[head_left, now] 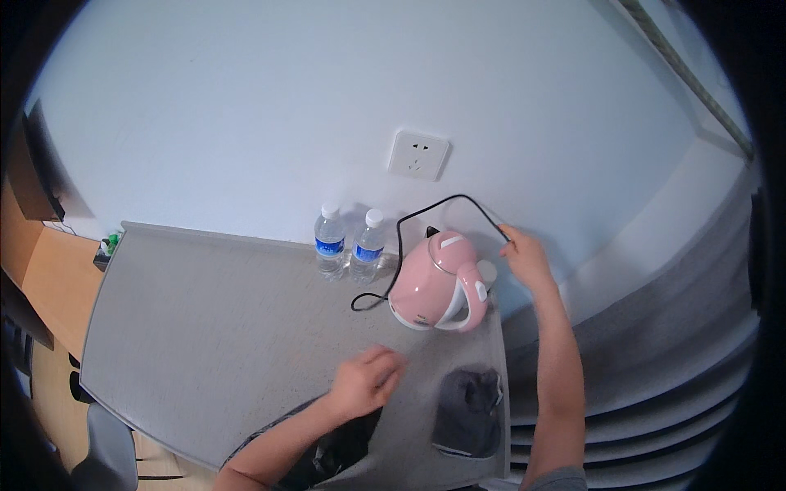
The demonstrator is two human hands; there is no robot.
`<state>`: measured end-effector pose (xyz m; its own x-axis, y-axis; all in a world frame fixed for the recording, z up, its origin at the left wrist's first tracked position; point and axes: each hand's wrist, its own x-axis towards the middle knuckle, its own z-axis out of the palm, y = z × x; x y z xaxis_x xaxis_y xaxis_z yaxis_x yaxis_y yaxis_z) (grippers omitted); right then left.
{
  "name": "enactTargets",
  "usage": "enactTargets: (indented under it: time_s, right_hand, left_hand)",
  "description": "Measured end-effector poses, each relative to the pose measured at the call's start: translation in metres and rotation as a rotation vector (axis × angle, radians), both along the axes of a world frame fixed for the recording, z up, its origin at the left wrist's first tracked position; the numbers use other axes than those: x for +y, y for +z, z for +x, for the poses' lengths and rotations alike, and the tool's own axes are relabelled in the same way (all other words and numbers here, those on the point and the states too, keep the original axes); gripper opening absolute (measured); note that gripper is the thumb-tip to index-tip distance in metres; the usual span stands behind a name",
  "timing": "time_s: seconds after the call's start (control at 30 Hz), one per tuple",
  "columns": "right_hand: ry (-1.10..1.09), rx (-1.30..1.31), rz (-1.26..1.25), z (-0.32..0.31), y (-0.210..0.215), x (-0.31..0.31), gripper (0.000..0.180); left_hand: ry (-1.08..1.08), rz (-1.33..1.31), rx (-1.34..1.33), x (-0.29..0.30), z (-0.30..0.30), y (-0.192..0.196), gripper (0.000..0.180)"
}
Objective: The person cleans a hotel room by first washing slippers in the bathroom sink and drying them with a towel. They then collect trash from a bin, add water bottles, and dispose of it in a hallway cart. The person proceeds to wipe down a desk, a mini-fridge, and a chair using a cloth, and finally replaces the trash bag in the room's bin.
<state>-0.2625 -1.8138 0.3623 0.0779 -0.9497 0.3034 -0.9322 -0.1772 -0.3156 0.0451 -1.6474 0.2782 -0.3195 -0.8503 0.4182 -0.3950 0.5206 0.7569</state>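
Note:
A pink electric kettle [417,282] with a white-lined handle stands at the right end of the grey table, near the wall. From its base a black power cord [399,237] loops on the tabletop, rises, and arches over the kettle to my right hand [526,258]. That hand is closed on the cord right of the kettle; any plug is hidden in its grip. My left hand [368,380] hovers over the table in front of the kettle, its fingers curled and slightly blurred, with nothing visible in them.
Two water bottles [330,244] with white caps stand left of the kettle. A white wall socket [418,155] sits above them. The grey table [205,327] carries a dark grey cloth pouch [468,409] near its right edge. A chair [106,450] is at lower left.

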Motion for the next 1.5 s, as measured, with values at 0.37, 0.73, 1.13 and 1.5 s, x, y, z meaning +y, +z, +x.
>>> enactTargets:
  time_s: [0.37,0.73,1.13,1.5]
  right_hand:
    - [-0.238,0.571,0.381,-0.031,-0.037,0.108,0.039]
    - [-0.007,0.043,0.343,-0.005,-0.006,0.166,0.045]
    - [0.123,-1.299,0.878,0.140,-0.168,0.142,0.038]
    - [0.047,-0.918,0.661,0.163,-0.177,0.089,0.072]
  left_hand:
    - [0.365,-0.193,-0.322,-0.099,-0.004,-0.014,0.053]
    - [0.186,0.167,-0.514,-0.165,-0.035,-0.024,0.039]
    - [0.326,-0.150,-0.175,-0.133,-0.015,-0.033,0.033]
    - [0.683,0.186,-1.178,0.057,0.221,0.048,0.015]
